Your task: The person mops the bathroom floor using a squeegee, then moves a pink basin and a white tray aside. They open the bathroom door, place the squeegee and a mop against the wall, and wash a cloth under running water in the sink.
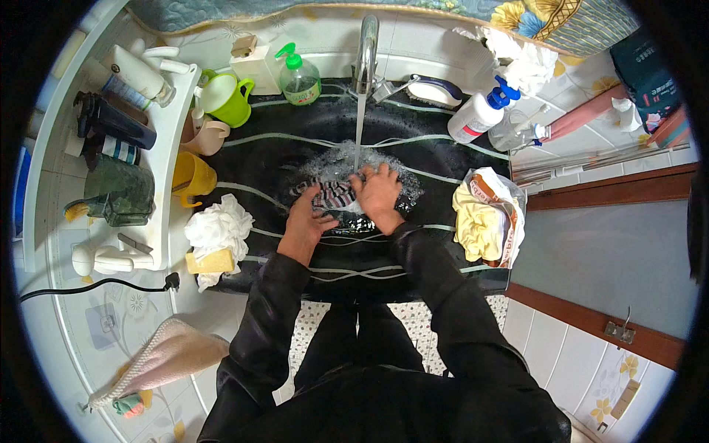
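Observation:
A striped cloth in dark, white and pinkish bands lies wet in the black basin. Water from the chrome faucet falls just above it and froths around it. At the cloth's left end is my left hand, its fingers apart and touching the fabric. My right hand rests palm down at the right end, fingers spread in the bubbly water. Neither hand visibly grasps the cloth, though its underside and some fingertips are hidden.
Left of the basin stand a green cup, a yellow mug and a soap bar against a white mesh puff. Behind are a pump bottle and a brush. A bag with yellow cloth sits right.

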`<state>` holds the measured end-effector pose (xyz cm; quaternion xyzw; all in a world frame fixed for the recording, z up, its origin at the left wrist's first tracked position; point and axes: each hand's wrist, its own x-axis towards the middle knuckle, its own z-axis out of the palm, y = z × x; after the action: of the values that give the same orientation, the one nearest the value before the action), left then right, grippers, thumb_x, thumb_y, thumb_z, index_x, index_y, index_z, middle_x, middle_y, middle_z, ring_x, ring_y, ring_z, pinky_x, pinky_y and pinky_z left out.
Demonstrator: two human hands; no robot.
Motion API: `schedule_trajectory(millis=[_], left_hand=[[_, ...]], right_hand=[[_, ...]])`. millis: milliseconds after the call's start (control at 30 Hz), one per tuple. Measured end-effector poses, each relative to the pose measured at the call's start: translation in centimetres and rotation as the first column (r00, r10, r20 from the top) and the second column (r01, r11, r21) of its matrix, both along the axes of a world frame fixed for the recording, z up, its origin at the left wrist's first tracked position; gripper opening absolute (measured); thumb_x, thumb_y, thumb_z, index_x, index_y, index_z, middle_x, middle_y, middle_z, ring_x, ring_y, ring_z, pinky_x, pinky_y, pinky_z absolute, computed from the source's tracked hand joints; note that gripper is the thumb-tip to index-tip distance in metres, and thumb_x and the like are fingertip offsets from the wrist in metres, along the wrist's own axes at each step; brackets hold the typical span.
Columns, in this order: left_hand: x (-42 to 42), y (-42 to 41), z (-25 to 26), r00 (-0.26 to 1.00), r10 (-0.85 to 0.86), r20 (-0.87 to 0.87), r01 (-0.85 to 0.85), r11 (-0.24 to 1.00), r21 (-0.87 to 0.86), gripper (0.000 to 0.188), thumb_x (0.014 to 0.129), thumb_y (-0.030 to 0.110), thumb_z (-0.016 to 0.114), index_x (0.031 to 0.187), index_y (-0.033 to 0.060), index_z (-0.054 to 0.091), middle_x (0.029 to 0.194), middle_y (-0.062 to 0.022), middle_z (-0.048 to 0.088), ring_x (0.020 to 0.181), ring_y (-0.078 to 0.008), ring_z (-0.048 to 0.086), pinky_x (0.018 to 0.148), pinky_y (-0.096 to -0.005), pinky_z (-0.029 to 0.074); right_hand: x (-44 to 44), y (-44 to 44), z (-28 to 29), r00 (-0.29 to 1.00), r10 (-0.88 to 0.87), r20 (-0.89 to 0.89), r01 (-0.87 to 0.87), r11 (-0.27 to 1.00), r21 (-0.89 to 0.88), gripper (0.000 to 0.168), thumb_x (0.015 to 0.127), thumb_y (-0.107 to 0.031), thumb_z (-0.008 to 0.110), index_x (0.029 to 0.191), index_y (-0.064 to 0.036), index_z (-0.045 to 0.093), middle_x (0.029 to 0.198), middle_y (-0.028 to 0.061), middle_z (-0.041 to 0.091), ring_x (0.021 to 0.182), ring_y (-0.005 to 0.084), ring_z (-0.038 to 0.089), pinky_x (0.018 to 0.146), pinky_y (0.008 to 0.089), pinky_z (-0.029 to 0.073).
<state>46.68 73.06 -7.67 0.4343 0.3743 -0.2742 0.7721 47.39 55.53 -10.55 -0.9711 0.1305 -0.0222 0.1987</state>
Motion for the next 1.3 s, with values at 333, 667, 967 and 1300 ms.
schedule_trajectory(millis=[333, 667, 967, 1300], left_hand=[[2.3, -1.4, 0.6, 0.993, 0.116, -0.023, -0.117, 0.951, -0.288, 0.061, 0.082, 0.063, 0.061, 0.113, 0.0101, 0.061, 0.112, -0.0104, 0.064, 0.107, -0.0298, 0.058, 0.096, -0.0487, 0.044], [0.5, -0.7, -4.6, 0.461, -0.554, 0.694, 0.271, 0.832, 0.484, 0.035, 0.1, 0.023, 0.048, 0.134, 0.0147, 0.046, 0.123, -0.0113, 0.058, 0.104, -0.0279, 0.06, 0.089, -0.0413, 0.053], [0.1, -0.9, 0.1, 0.997, -0.08, -0.014, 0.08, 0.997, -0.002, 0.038, 0.094, 0.031, 0.056, 0.127, 0.0134, 0.052, 0.122, -0.0234, 0.052, 0.106, -0.041, 0.057, 0.084, -0.0555, 0.052], [0.4, -5.2, 2.6, 0.999, -0.028, -0.015, 0.024, 0.974, -0.226, 0.064, 0.088, 0.062, 0.055, 0.134, 0.0185, 0.045, 0.139, -0.0155, 0.044, 0.121, -0.0429, 0.045, 0.091, -0.0645, 0.041]], right_hand=[[-1.9, 5.1, 6.1, 0.983, 0.153, 0.106, -0.181, 0.649, 0.739, 0.03, 0.088, -0.034, 0.061, 0.084, -0.004, 0.066, 0.069, 0.0156, 0.064, 0.066, 0.0333, 0.063, 0.06, 0.0407, 0.046], [2.0, 5.2, 4.6, 0.997, -0.051, 0.051, 0.019, 0.866, 0.5, 0.033, 0.087, -0.033, 0.052, 0.08, -0.005, 0.069, 0.08, 0.0204, 0.067, 0.08, 0.041, 0.064, 0.07, 0.0484, 0.05], [1.8, -4.0, -1.2, 0.982, 0.064, 0.177, -0.097, 0.977, 0.188, 0.03, 0.085, -0.038, 0.062, 0.09, -0.01, 0.071, 0.107, 0.0083, 0.058, 0.105, 0.0341, 0.05, 0.084, 0.0516, 0.042], [0.0, 2.8, 0.1, 0.992, -0.004, 0.129, -0.066, 0.842, 0.535, 0.025, 0.088, -0.029, 0.06, 0.097, -0.006, 0.064, 0.097, 0.0201, 0.055, 0.091, 0.0397, 0.057, 0.073, 0.0481, 0.048]])
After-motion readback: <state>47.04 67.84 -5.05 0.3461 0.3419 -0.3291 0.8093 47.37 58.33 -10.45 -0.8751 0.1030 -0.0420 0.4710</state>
